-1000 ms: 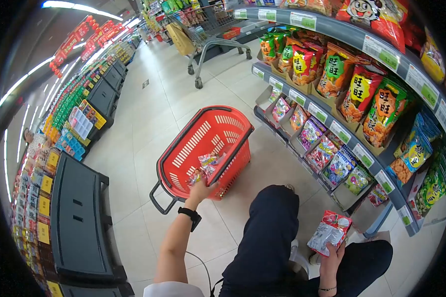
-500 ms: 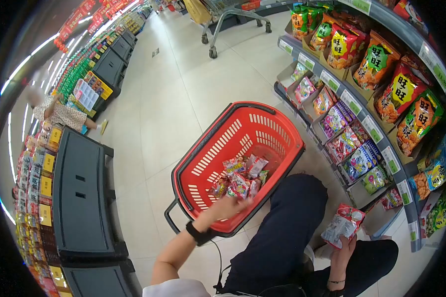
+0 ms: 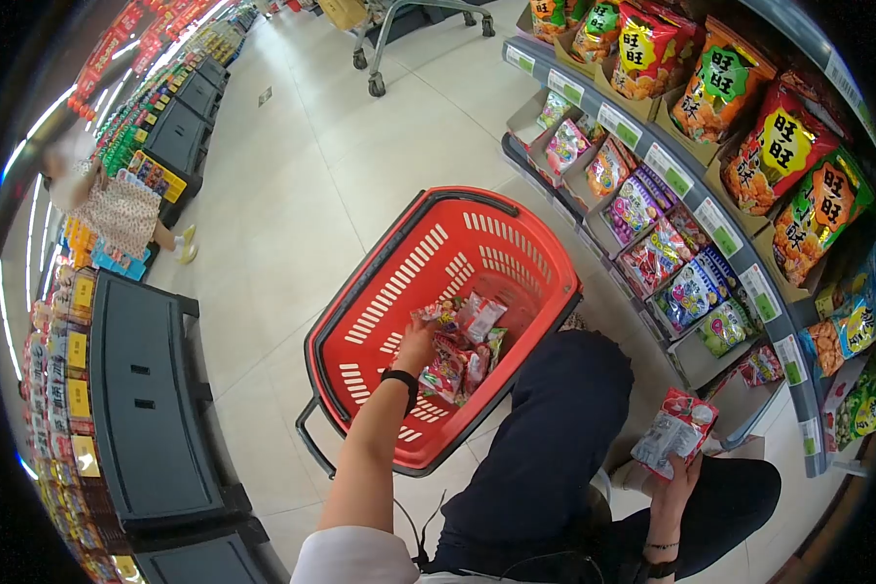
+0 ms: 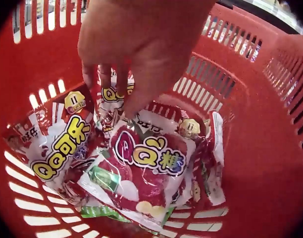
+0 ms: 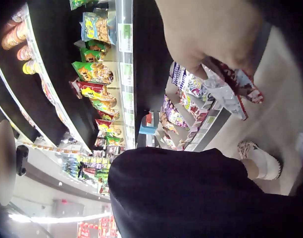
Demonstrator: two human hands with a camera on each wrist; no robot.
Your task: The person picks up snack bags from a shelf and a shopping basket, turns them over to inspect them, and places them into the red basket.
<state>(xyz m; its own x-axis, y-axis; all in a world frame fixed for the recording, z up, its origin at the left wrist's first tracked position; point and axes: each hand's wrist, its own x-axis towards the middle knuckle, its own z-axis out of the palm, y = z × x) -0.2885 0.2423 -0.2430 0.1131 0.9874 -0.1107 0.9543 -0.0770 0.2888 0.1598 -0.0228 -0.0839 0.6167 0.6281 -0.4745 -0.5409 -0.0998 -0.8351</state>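
In the head view my left hand [image 3: 417, 347] reaches down into a red shopping basket [image 3: 365, 277], with its fingers bent around the upper part of a red-and-white gummy candy packet [image 4: 113, 94]. Below that hand, in the left wrist view, lie a QQ gummy packet [image 4: 149, 161] and a cola gummy packet [image 4: 57, 144] with several others. Beside the knee my right hand [image 3: 674, 487] grips a red-and-silver candy packet [image 3: 676, 433], printed red at its top. The right wrist view shows that packet edge-on, below the thumb.
On the right a shelf [image 3: 740, 234] bears large snack bags [image 3: 779, 146] above boxes of small candy packets [image 3: 662, 258]. A dark display stand [image 3: 151, 380] lines the aisle's left. A shopping cart [image 3: 389, 49] stands ahead, and a person [image 3: 117, 206] is at the far left.
My left hand pulled back toward the basket's near rim, then reached in among the packets again. The right hand keeps its packet. A person has come into view at the left.
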